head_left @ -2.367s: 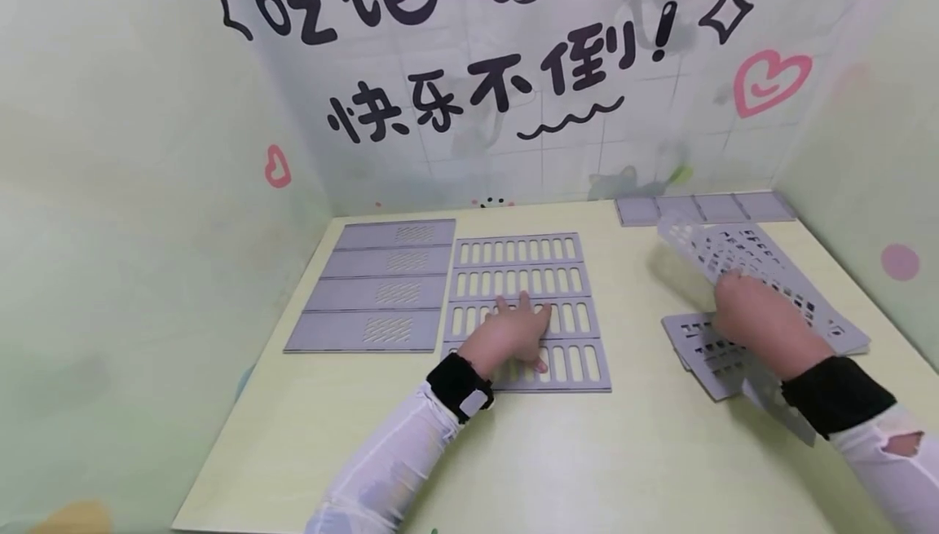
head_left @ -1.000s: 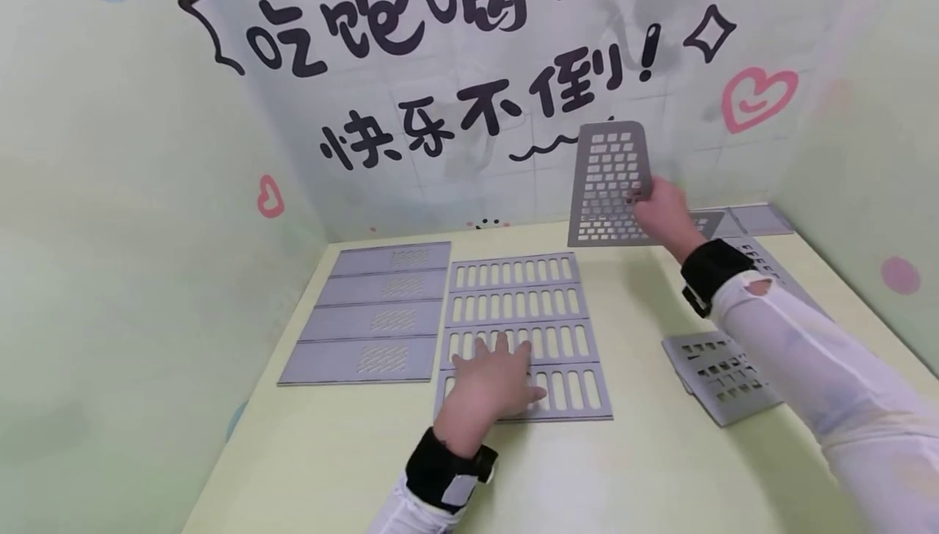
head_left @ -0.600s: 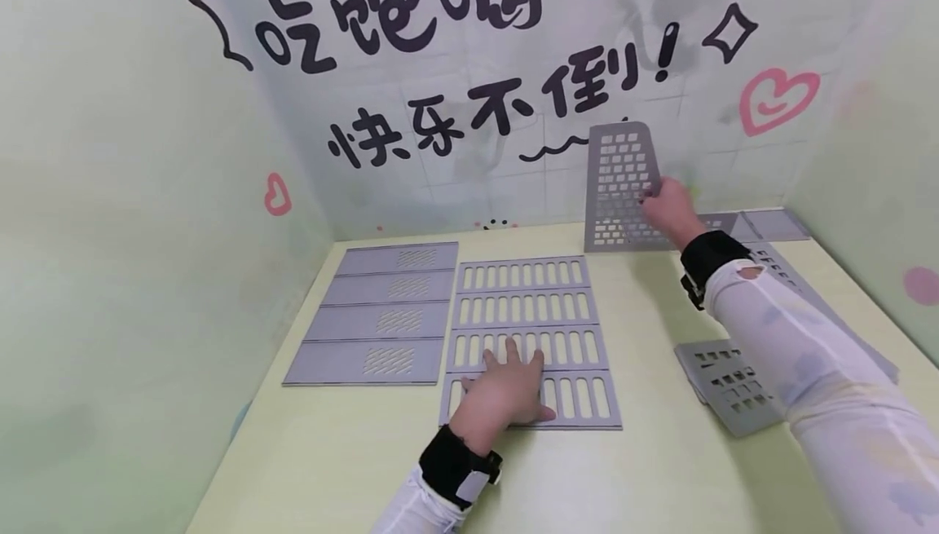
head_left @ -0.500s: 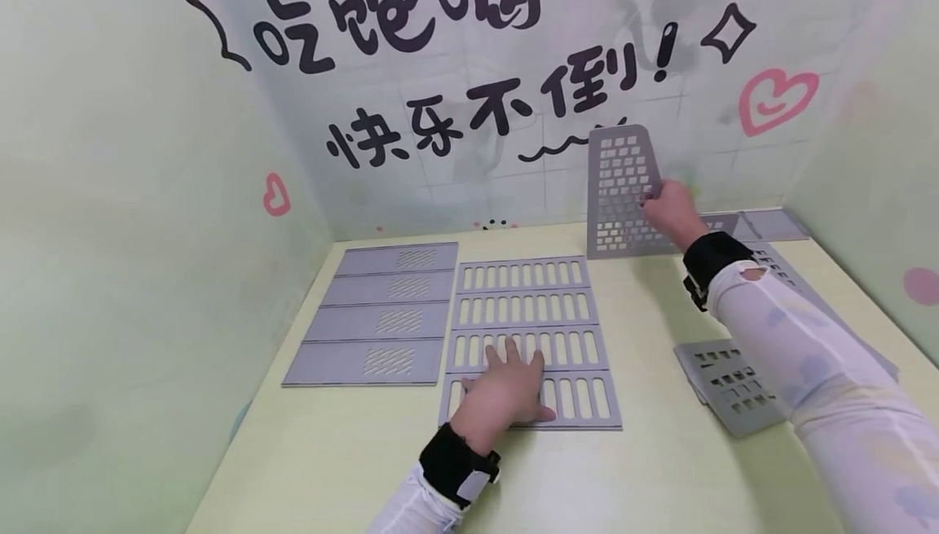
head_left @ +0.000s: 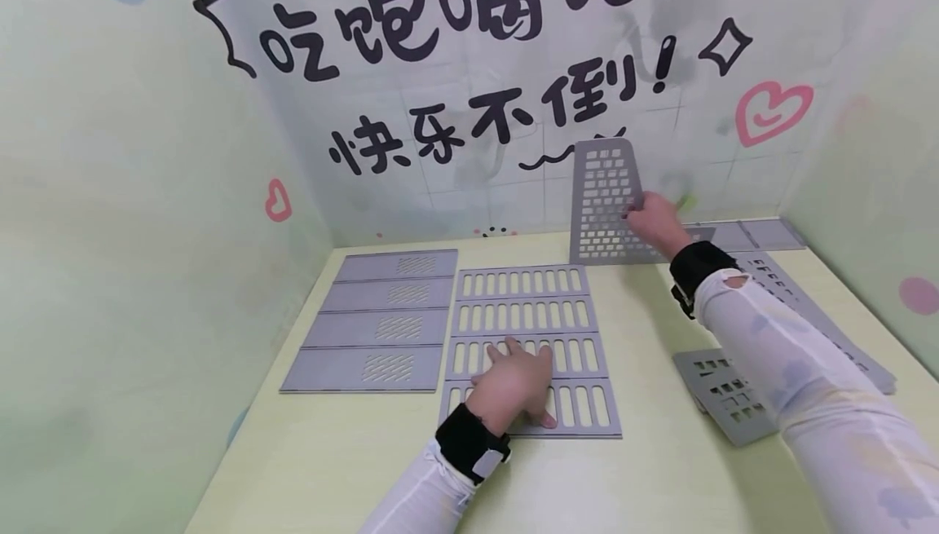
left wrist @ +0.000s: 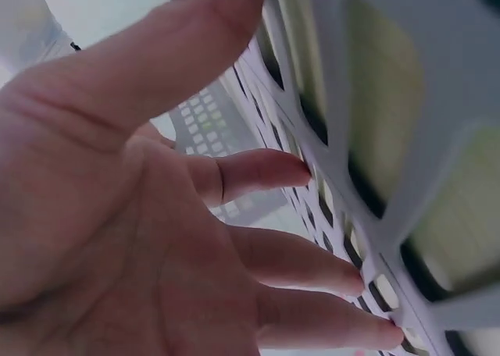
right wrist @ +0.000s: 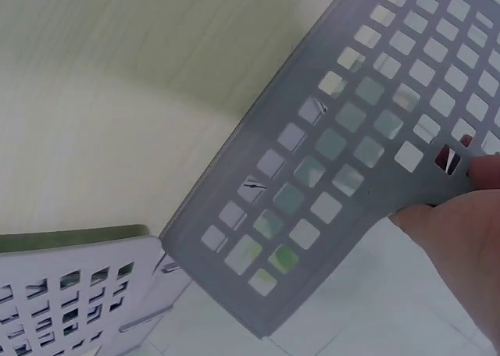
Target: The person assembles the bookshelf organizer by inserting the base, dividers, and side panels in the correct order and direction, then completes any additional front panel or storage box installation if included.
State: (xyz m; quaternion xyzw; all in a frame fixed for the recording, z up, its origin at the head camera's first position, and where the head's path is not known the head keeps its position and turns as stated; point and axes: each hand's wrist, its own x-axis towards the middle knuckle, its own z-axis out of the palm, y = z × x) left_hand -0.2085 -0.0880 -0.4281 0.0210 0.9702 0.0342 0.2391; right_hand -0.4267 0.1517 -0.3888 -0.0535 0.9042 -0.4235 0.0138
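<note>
At right, a thin upright grey panel point(head_left: 606, 206) has squarish holes; left of it, flat lavender panels point(head_left: 526, 301) bear oblong slots.

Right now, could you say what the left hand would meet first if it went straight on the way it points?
Probably the next slotted row ahead of the left hand; the back wall looks farther along that line, though depth is hard to judge.

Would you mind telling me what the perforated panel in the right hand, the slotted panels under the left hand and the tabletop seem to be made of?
Perforated panel: matte grey, perhaps plastic or painted metal; it looks thin, smooth and evenly coloured. Slotted panels: possibly similar, matte lilac-grey with cleanly cut openings. Tabletop: wood or wood-look laminate, pale, showing faint streaks like grain.
</note>
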